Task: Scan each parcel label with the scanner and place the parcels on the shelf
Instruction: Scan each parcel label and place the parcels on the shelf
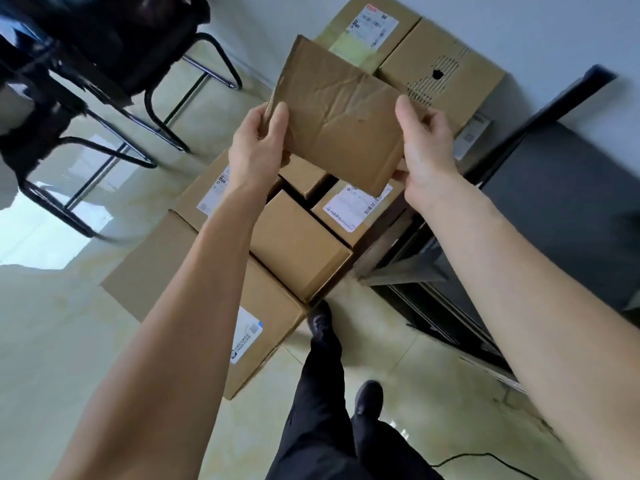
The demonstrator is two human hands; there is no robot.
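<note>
A flat brown cardboard parcel [339, 116] with a creased, taped face is held up in the air between both hands. My left hand [258, 147] grips its left edge, thumb on the front. My right hand [427, 143] grips its right edge and lower corner. No label shows on the face turned to me. Below it several cardboard parcels lie stacked on the floor, among them a plain box [298, 244] and a box with a white label [356, 206]. No scanner is visible.
Two larger boxes [440, 67] stand against the wall behind. A big box with a blue-edged label [249, 334] lies nearest me. Black chair legs [104, 140] stand at left, a dark shelf unit [540, 216] at right. My dark-trousered legs and shoes [322, 320] stand on the tiled floor.
</note>
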